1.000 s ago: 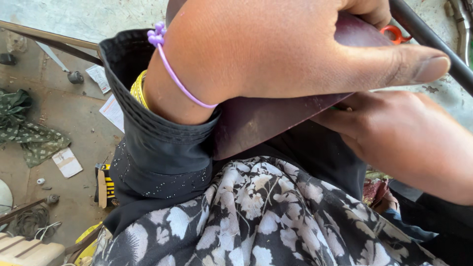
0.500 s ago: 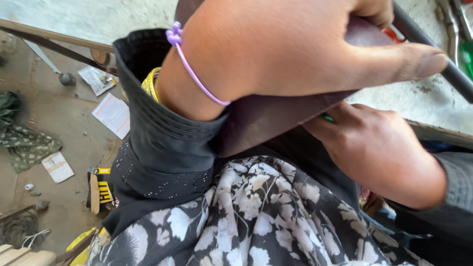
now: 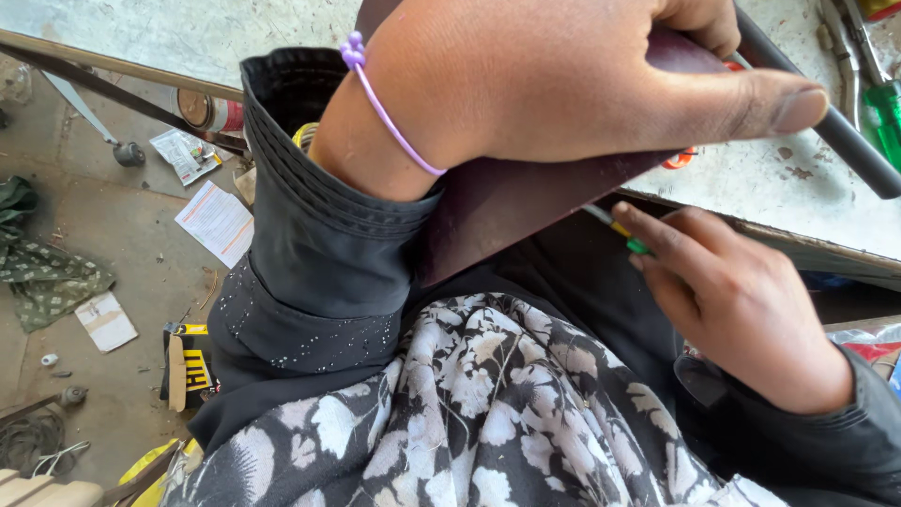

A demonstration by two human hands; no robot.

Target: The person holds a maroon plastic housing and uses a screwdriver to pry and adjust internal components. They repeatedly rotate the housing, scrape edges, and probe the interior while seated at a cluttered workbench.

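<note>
maroon panel (image 3: pixel 526 202) under left hand (image 3: pixel 563 84), worn grey bench (image 3: pixel 798 183), littered floor (image 3: pixel 113 272)

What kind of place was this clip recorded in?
Probably a small repair workshop. A worn, scratched metal workbench carries a green-handled screwdriver and metal pliers. The dusty concrete floor below is littered with paper leaflets, a yellow-and-black carton and a small tin can.

Left hand (image 3: pixel 563 89) up high, palm down, fingers curled over, thumb stretched out flat to the right, wrist bent. Right hand (image 3: pixel 741 300) lower, back facing up, index finger extended, pinching with the fingertips.
</note>
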